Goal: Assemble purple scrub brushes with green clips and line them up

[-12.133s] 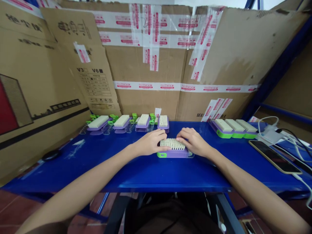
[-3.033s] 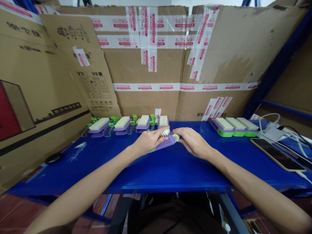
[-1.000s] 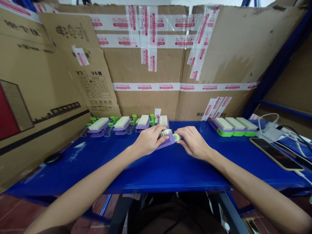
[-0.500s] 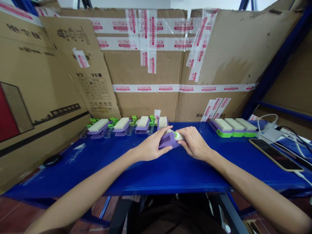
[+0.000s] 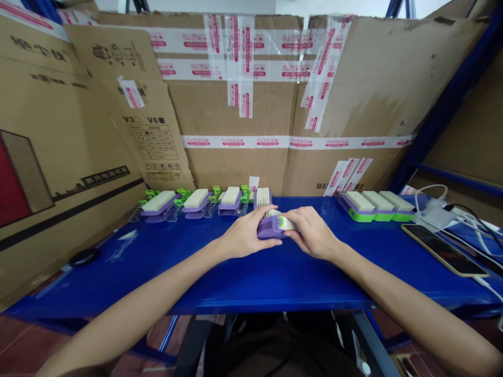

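Over the middle of the table, my left hand (image 5: 240,234) is closed around a purple scrub brush (image 5: 268,228) with pale bristles, its vented purple side facing me. My right hand (image 5: 317,233) pinches a white piece with a green end (image 5: 287,223) against the brush's right end. Whether that piece is fixed to the brush, I cannot tell. Just behind my left fingers stands a purple part with cream bristles (image 5: 262,197). Further left, more bristled purple parts (image 5: 230,197) sit in a row, with green and clear plastic pieces (image 5: 212,199) between them.
At the right back, three brushes with green and purple bodies (image 5: 378,205) stand side by side. A phone (image 5: 444,250) with a cable lies near a white charger (image 5: 434,212). Cardboard walls (image 5: 236,167) border the blue table (image 5: 236,283). A black round object (image 5: 84,257) lies at left.
The brush has turned slightly in my hands, and the white piece at its end now angles down to the right. Both hands keep their hold; the other things stay put.
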The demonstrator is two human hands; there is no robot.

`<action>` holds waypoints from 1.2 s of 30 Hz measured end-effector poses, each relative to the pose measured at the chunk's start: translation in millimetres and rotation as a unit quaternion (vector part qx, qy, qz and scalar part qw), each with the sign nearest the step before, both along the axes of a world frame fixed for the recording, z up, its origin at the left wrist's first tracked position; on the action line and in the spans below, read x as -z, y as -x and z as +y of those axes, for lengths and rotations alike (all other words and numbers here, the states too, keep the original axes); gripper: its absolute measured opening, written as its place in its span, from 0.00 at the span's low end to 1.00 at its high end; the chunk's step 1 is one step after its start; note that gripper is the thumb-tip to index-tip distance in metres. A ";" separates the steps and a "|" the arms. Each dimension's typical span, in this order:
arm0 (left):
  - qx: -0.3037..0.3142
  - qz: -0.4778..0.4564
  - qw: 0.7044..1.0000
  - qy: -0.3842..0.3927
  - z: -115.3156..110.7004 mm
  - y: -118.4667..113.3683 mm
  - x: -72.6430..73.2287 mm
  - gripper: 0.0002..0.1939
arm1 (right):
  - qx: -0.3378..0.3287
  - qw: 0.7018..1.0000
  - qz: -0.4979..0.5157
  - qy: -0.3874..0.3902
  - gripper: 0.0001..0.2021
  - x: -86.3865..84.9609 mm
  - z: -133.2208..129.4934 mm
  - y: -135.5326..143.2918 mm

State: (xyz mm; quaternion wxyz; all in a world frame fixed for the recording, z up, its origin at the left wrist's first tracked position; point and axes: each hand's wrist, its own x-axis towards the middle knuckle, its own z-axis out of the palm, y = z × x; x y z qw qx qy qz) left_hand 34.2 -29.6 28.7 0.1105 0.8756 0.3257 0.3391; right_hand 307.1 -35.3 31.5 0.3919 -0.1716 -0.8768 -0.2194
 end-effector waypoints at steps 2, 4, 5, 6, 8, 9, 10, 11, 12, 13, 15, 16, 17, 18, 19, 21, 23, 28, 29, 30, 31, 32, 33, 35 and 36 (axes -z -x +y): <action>-0.012 0.007 1.000 0.013 -0.5 0.6 -1.1 0.47 | 0.001 1.000 -0.002 0.004 0.19 0.3 0.0 -0.3; -0.020 0.014 1.000 0.013 -1.0 1.3 -1.9 0.46 | 0.001 1.000 -0.005 0.011 0.19 0.7 0.3 -0.6; -0.022 0.016 1.000 0.010 -1.2 1.5 -2.2 0.44 | 0.001 1.000 -0.005 0.015 0.20 0.9 0.5 -0.8; -0.024 0.019 1.000 0.006 -1.3 1.8 -2.4 0.44 | 0.000 1.000 -0.005 0.019 0.20 1.0 0.6 -1.0; -0.032 0.022 0.999 -0.004 -1.2 2.0 -2.4 0.44 | -0.001 1.000 -0.005 0.026 0.20 1.1 0.7 -1.5; -0.036 0.023 0.999 -0.010 -1.0 2.2 -2.2 0.44 | -0.001 1.000 -0.005 0.030 0.20 1.0 0.7 -1.8; -0.039 0.024 0.999 -0.016 -0.7 2.3 -1.9 0.45 | -0.001 0.999 -0.006 0.034 0.20 0.9 0.7 -2.0; -0.041 0.025 0.999 -0.023 -0.4 2.5 -1.7 0.45 | 0.000 0.999 -0.007 0.037 0.20 0.8 0.6 -2.2; -0.042 0.026 0.998 -0.031 -0.1 2.7 -1.4 0.45 | 0.000 0.999 -0.007 0.040 0.20 0.7 0.6 -2.4; -0.042 0.028 0.998 -0.037 0.2 2.9 -1.2 0.45 | 0.001 0.999 -0.008 0.041 0.19 0.6 0.6 -2.5; -0.044 0.032 0.998 -0.045 0.4 3.4 -0.9 0.44 | 0.002 0.999 -0.008 0.041 0.19 0.7 0.6 -2.5; -0.044 0.033 0.997 -0.049 0.4 3.6 -0.8 0.44 | 0.002 0.999 -0.007 0.041 0.19 0.7 0.7 -2.4; -0.046 0.035 0.997 -0.052 0.3 3.7 -0.8 0.44 | 0.002 0.999 -0.007 0.041 0.19 0.8 0.7 -2.3; -0.047 0.035 0.997 -0.055 0.2 3.8 -0.7 0.44 | 0.002 0.999 -0.006 0.040 0.19 0.8 0.8 -2.2; -0.048 0.036 0.997 -0.058 0.1 3.9 -0.6 0.45 | 0.002 0.999 -0.004 0.039 0.19 0.9 0.9 -2.1; -0.048 0.036 0.996 -0.065 -0.1 4.1 -0.2 0.46 | 0.002 0.999 -0.001 0.036 0.19 1.0 1.3 -2.0; -0.048 0.040 0.995 -0.073 -0.1 4.4 0.4 0.46 | 0.004 0.999 -0.001 0.038 0.18 1.1 1.6 -2.3; -0.060 0.069 0.991 -0.095 1.2 5.8 2.6 0.49 | 0.008 0.998 0.002 0.057 0.20 1.1 1.8 -3.2; -0.063 0.077 0.990 -0.097 1.5 6.0 2.9 0.49 | 0.007 0.998 0.005 0.057 0.20 1.0 1.7 -3.2; -0.066 0.086 0.989 -0.100 1.9 6.3 3.3 0.49 | 0.006 0.998 0.008 0.056 0.20 0.9 1.6 -3.2; -0.067 0.094 0.988 -0.103 2.2 6.5 3.6 0.50 | 0.005 0.999 0.009 0.053 0.20 0.8 1.5 -3.2; -0.068 0.101 0.987 -0.106 2.5 6.6 4.0 0.49 | 0.005 0.999 0.010 0.053 0.20 0.6 1.4 -3.1; -0.069 0.105 0.986 -0.111 2.7 6.8 4.5 0.49 | 0.004 0.999 0.011 0.053 0.20 0.6 1.4 -3.1; -0.067 0.105 0.985 -0.122 3.1 6.9 5.5 0.49 | 0.005 0.998 0.009 0.060 0.20 0.5 1.6 -3.0; -0.065 0.104 0.984 -0.127 3.2 6.9 6.0 0.49 | 0.006 0.998 0.008 0.063 0.20 0.5 1.8 -3.1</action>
